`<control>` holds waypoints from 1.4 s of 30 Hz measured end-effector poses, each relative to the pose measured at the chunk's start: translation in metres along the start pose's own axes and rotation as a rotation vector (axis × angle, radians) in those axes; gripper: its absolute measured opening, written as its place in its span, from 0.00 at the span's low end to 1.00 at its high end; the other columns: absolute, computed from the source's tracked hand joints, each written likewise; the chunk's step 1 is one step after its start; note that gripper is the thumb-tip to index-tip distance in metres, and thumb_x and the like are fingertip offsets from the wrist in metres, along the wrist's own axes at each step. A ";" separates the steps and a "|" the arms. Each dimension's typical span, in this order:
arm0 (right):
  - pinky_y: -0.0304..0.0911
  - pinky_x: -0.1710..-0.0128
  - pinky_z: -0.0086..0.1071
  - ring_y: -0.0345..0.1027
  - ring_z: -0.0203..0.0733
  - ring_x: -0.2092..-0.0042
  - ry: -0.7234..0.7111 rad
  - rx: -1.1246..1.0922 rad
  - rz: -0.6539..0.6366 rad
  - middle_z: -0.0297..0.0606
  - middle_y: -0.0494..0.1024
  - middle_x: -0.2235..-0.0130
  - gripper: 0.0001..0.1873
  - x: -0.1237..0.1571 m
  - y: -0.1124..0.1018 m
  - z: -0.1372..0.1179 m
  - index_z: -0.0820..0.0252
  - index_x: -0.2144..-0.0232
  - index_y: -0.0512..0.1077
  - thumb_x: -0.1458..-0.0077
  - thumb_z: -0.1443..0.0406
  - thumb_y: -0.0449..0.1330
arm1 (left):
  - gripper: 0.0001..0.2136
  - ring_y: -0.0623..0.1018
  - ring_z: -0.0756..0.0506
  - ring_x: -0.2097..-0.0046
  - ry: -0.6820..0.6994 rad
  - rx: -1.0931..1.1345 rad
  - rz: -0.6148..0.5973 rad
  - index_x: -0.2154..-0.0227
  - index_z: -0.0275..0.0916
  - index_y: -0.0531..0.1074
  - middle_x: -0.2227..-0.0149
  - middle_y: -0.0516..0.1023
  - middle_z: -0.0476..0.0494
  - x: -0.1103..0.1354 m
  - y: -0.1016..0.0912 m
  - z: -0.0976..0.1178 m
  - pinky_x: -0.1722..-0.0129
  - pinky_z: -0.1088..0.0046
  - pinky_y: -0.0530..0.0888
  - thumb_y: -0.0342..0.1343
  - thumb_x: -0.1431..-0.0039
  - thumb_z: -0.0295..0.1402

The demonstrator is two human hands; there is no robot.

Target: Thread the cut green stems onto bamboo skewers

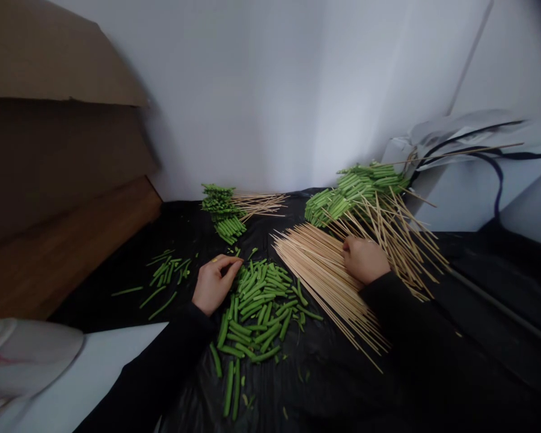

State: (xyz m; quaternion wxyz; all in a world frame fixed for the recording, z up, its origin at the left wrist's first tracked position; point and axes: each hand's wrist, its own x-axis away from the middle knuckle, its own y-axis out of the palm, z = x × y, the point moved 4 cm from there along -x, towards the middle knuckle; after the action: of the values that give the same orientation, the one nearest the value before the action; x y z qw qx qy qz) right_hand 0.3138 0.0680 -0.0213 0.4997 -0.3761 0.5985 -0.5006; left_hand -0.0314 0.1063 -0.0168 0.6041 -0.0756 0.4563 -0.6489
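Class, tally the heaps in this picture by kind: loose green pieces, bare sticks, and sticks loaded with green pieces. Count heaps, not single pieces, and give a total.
Loose green pieces: 2 (large heap, small scattered heap)
Bare sticks: 1
Loaded sticks: 2 (back-middle heap, back-right heap)
Total: 5 heaps
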 end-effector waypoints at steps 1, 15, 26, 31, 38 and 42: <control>0.57 0.61 0.34 0.71 0.46 0.59 -0.002 -0.006 0.000 0.45 0.79 0.63 0.08 0.000 0.000 0.000 0.62 0.65 0.72 0.43 0.65 0.55 | 0.13 0.77 0.44 0.63 -0.002 -0.002 0.002 0.66 0.38 0.79 0.66 0.80 0.43 0.000 0.000 0.000 0.61 0.69 0.70 0.54 0.40 0.41; 0.51 0.68 0.35 0.69 0.45 0.61 -0.041 0.010 0.127 0.43 0.77 0.63 0.08 0.004 -0.012 -0.006 0.62 0.67 0.71 0.43 0.68 0.52 | 0.12 0.78 0.45 0.64 0.001 -0.010 0.013 0.66 0.38 0.79 0.66 0.80 0.44 0.001 -0.001 0.000 0.63 0.70 0.70 0.54 0.40 0.40; 0.48 0.69 0.34 0.66 0.41 0.66 -0.094 -0.011 0.242 0.43 0.73 0.63 0.09 0.007 -0.017 -0.013 0.62 0.66 0.69 0.40 0.71 0.49 | 0.12 0.78 0.45 0.64 0.006 -0.002 0.019 0.66 0.39 0.79 0.66 0.80 0.44 0.001 -0.001 -0.002 0.62 0.70 0.70 0.54 0.40 0.39; 0.52 0.63 0.33 0.64 0.42 0.60 -0.233 -0.057 0.271 0.41 0.72 0.63 0.09 0.012 -0.023 -0.028 0.61 0.65 0.68 0.40 0.72 0.48 | 0.12 0.78 0.46 0.66 -0.020 0.009 0.020 0.65 0.39 0.79 0.66 0.80 0.44 0.001 -0.001 -0.002 0.63 0.70 0.71 0.53 0.40 0.39; 0.52 0.60 0.34 0.61 0.44 0.61 -0.431 -0.149 0.403 0.42 0.70 0.66 0.09 0.020 -0.028 -0.042 0.61 0.67 0.68 0.41 0.73 0.48 | 0.11 0.78 0.45 0.63 -0.006 0.011 0.039 0.66 0.39 0.79 0.66 0.80 0.44 0.001 -0.003 0.002 0.61 0.70 0.71 0.54 0.40 0.38; 0.51 0.60 0.34 0.61 0.45 0.60 -0.433 -0.138 0.369 0.43 0.71 0.65 0.10 0.021 -0.031 -0.044 0.61 0.66 0.68 0.41 0.73 0.47 | 0.10 0.77 0.45 0.64 -0.006 0.007 0.044 0.66 0.39 0.79 0.67 0.80 0.44 0.001 -0.003 0.004 0.62 0.70 0.71 0.55 0.41 0.38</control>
State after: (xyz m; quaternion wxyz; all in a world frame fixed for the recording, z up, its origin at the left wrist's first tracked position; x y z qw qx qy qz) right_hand 0.2648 0.0511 0.0045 0.6718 -0.3920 0.5688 -0.2675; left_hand -0.0319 0.1032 -0.0128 0.6200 -0.0651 0.4537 -0.6368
